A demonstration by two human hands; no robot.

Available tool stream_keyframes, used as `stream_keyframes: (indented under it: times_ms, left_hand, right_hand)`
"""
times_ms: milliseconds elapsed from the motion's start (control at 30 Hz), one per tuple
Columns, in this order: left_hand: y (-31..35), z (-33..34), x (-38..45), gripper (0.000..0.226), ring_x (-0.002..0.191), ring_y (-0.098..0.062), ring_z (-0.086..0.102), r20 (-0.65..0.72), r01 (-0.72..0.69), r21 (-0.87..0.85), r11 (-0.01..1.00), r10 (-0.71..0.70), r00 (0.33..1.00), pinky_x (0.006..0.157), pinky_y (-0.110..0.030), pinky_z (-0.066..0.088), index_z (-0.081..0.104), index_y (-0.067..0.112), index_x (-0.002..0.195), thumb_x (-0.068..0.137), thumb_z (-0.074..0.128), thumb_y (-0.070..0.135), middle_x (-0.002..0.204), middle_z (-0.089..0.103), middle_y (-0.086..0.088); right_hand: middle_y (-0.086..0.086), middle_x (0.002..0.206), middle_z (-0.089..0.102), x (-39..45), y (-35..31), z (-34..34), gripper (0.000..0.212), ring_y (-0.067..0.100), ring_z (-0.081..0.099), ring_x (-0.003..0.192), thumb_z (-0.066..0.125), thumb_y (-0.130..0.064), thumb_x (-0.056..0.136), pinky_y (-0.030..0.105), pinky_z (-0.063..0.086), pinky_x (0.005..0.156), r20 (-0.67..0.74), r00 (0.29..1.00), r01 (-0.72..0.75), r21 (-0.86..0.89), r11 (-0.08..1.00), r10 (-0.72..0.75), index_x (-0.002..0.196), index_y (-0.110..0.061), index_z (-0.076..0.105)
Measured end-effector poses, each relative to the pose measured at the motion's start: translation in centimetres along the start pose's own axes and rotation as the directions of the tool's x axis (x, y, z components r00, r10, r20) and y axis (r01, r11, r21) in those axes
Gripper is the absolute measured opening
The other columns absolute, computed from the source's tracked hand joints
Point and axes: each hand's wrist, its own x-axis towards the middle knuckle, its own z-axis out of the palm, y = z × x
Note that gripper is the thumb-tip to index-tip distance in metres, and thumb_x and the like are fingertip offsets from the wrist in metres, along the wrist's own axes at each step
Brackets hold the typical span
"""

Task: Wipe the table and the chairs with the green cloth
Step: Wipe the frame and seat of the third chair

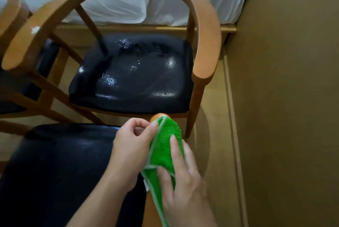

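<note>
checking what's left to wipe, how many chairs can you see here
3, perhaps more out of frame: chair ahead by the bed, chair cut off at the left edge, and the near chair whose arm lies under the green cloth.

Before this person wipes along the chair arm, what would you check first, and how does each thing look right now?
1. green cloth draped over the near armrest: ok.
2. left hand pinches the cloth's edge: ok.
3. right hand lies flat on the cloth: ok.
4. Armrest tip covered: not ok, it pokes out bare.
5. far chair seat clean: not ok, white specks show.
6. Underside of the armrest wrapped: cannot tell.
</note>
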Motion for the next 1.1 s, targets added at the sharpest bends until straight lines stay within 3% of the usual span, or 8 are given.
stream_keyframes:
  times_ms: [67,167,333,400,500,600,800,1100]
  left_hand:
    - [0.5,0.2,0.0,0.012,0.061,-0.010,0.062,-0.025,0.039,-0.098,0.994,-0.042,0.999,0.053,-0.028,0.048,0.068,0.025,0.077,0.087,0.066,0.030,0.072,0.069,0.000]
    - [1.2,0.7,0.7,0.009,0.069,-0.007,0.065,-0.171,-0.061,0.093,0.994,0.076,0.982,0.061,-0.032,0.053,0.067,0.036,0.082,0.087,0.060,0.036,0.074,0.068,0.014]
    - [2.4,4.6,1.9,0.022,0.085,-0.013,0.058,-0.067,-0.089,0.554,0.828,0.152,0.986,0.073,-0.037,0.053,0.056,0.033,0.084,0.089,0.047,0.053,0.085,0.060,0.011]
    - [2.0,6.1,1.7,0.024,0.080,-0.014,0.056,-0.085,-0.120,0.708,0.696,0.253,0.964,0.068,-0.038,0.054,0.056,0.033,0.086,0.088,0.044,0.053,0.083,0.055,0.010]
    - [1.6,6.8,1.4,0.021,0.067,-0.008,0.051,-0.164,-0.108,0.706,0.699,0.310,0.936,0.057,-0.033,0.050,0.052,0.032,0.072,0.084,0.044,0.047,0.071,0.048,0.013]
    - [1.7,6.8,1.3,0.020,0.061,-0.004,0.046,-0.185,-0.075,0.718,0.692,0.293,0.938,0.050,-0.025,0.040,0.046,0.032,0.063,0.080,0.045,0.044,0.065,0.044,0.015]
    - [2.5,6.9,1.8,0.023,0.066,-0.006,0.045,-0.197,0.012,0.728,0.685,0.192,0.961,0.055,-0.028,0.034,0.047,0.029,0.063,0.076,0.034,0.044,0.068,0.045,0.014]
    - [3.0,7.2,1.9,0.022,0.067,-0.005,0.043,-0.189,0.080,0.776,0.625,0.109,0.976,0.056,-0.031,0.037,0.046,0.030,0.064,0.078,0.038,0.045,0.068,0.043,0.013]
  right_hand:
    - [-0.014,0.152,0.034,1.3,0.4,-0.2,0.054,0.002,0.042,0.132,0.044,-0.038,0.097,0.022,0.038,0.106,-0.155,0.988,0.040,0.166,0.985,-0.014,0.141,-0.049,0.014]
    - [-0.008,0.123,0.064,3.7,1.1,-2.5,0.043,0.004,0.062,0.107,0.039,-0.040,0.098,0.026,0.054,0.087,-0.286,0.958,0.095,0.313,0.945,-0.002,0.139,-0.034,0.047]
    - [0.001,0.122,0.065,10.6,1.0,-9.4,0.039,0.012,0.062,0.105,0.039,-0.035,0.101,0.014,0.046,0.086,-0.616,0.758,0.299,0.038,0.954,-0.213,0.130,-0.018,0.058]
    - [0.007,0.134,0.057,14.2,1.1,-10.9,0.041,0.019,0.055,0.117,0.038,-0.037,0.101,0.020,0.042,0.093,-0.553,0.784,0.270,-0.104,0.957,-0.282,0.130,-0.016,0.058]
    - [0.006,0.159,0.025,19.0,2.4,-10.5,0.047,0.028,0.019,0.146,0.033,-0.043,0.102,0.050,0.027,0.109,-0.253,0.946,0.084,-0.418,0.905,-0.204,0.143,-0.023,0.044]
    - [-0.004,0.163,0.003,22.9,3.7,-10.7,0.054,0.022,-0.006,0.149,0.024,-0.049,0.102,0.063,0.006,0.112,-0.104,0.991,0.023,-0.478,0.878,-0.083,0.152,-0.031,0.021]
    - [-0.002,0.163,-0.010,30.6,3.2,-13.8,0.063,0.031,-0.015,0.147,0.027,-0.049,0.099,0.050,0.004,0.117,-0.081,0.993,-0.114,-0.391,0.913,0.089,0.155,-0.029,0.006]
    - [0.002,0.162,-0.012,22.0,3.4,-9.3,0.067,0.035,-0.017,0.145,0.026,-0.050,0.099,0.051,0.010,0.116,-0.134,0.991,-0.040,-0.413,0.910,-0.018,0.155,-0.023,0.002]
